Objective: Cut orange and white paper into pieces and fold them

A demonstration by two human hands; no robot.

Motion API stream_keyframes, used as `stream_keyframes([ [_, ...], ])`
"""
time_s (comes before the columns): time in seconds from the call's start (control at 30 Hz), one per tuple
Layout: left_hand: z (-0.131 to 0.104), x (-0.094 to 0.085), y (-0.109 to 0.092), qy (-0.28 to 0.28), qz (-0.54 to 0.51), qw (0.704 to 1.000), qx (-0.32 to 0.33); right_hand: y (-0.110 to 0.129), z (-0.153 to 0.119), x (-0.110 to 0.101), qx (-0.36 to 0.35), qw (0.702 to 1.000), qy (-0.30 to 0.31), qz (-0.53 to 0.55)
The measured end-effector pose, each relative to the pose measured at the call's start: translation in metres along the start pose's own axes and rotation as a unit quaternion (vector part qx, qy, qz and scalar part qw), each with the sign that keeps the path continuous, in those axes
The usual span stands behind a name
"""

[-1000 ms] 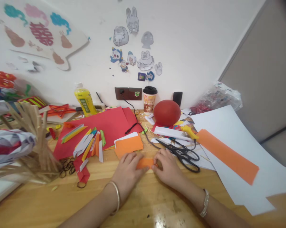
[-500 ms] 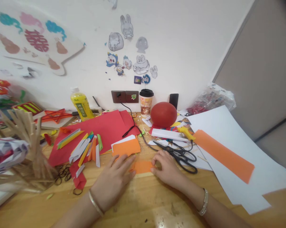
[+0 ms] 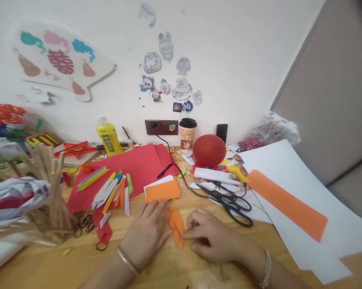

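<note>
A small folded orange paper (image 3: 176, 226) lies on the wooden table between my hands, its long side running away from me. My left hand (image 3: 147, 235) is flat with its fingers spread, the thumb and fingers at the paper's left edge. On the other side, my right hand (image 3: 212, 235) has its index fingertip on the paper's lower right edge, the thumb apart below and the other fingers curled; nothing is gripped in it. Just beyond the left fingertips are orange sheets (image 3: 162, 191) over white ones.
Black scissors (image 3: 229, 200) lie right of my right hand, near a yellow tool (image 3: 237, 175) and a red ball (image 3: 209, 149). Red sheets (image 3: 129, 160) with folded strips are at left, beside wooden sticks (image 3: 53, 180). White sheets (image 3: 292, 200) carry an orange strip (image 3: 289, 204).
The small orange paper has gone from lying crosswise to a narrower lengthwise shape. My right hand has moved slightly toward me, its index finger now extended. The view has shifted a little.
</note>
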State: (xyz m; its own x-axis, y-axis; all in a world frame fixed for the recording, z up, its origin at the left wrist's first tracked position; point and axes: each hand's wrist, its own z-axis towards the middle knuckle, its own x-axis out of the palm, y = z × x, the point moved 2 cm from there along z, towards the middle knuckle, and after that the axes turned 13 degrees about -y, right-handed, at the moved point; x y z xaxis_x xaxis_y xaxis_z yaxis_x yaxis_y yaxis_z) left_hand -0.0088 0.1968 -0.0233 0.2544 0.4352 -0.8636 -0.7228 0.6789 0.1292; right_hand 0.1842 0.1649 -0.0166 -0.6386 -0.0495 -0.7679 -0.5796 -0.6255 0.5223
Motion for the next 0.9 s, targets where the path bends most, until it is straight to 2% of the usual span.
stream_keyframes([
  [0.1, -0.005, 0.008, -0.003, 0.007, -0.006, 1.000, -0.009, 0.009, 0.000, 0.006, -0.024, 0.999, 0.024, 0.002],
  [0.23, -0.007, 0.010, -0.002, -0.001, -0.033, 0.999, -0.014, 0.004, 0.002, 0.008, 0.011, 1.000, -0.020, 0.005],
  [0.47, 0.004, 0.000, 0.007, -0.015, -0.151, 0.986, -0.067, -0.008, 0.003, 0.001, 0.047, 0.994, -0.080, -0.056],
  [0.6, 0.005, 0.001, 0.007, -0.007, -0.210, 0.974, -0.086, -0.010, 0.002, -0.004, 0.054, 0.992, -0.090, -0.074],
  [0.9, 0.002, 0.005, 0.001, 0.018, -0.188, 0.980, -0.055, -0.001, 0.006, 0.016, 0.058, 0.991, -0.070, -0.098],
])
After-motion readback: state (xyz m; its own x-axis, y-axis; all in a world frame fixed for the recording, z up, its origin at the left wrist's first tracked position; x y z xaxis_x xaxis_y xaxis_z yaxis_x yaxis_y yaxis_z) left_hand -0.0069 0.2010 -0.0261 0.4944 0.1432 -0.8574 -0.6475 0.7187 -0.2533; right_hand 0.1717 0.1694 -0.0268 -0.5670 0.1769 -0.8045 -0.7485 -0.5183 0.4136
